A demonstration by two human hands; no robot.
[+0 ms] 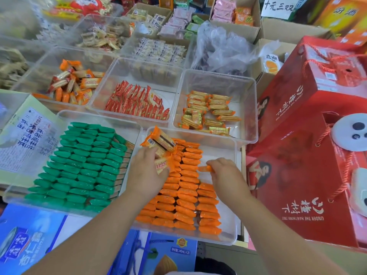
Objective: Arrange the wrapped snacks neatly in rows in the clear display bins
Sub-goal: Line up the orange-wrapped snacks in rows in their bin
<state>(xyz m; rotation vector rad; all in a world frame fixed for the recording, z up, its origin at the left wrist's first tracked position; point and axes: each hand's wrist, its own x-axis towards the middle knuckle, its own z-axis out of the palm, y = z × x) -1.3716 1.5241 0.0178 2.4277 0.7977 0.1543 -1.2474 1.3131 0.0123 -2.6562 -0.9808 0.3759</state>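
Note:
A clear bin (236, 195) in front of me holds orange-wrapped snacks (186, 197) standing in neat rows. My left hand (146, 171) grips a bunch of orange cracker packs (159, 143) above the bin's far left part. My right hand (224, 175) pinches a single orange snack (204, 168) over the bare right side of the bin, at the far end of the short third row. To the left, another clear bin (61, 114) is filled with rows of green-wrapped snacks (83, 167).
Behind stand clear bins with red packs (137, 102), gold-orange packs (210, 114) and loose orange-red packs (73, 84). Red gift boxes (309, 147) crowd the right side. Blue cartons (29, 239) lie near me, a printed box (25, 139) at left, a plastic bag (222, 48) behind.

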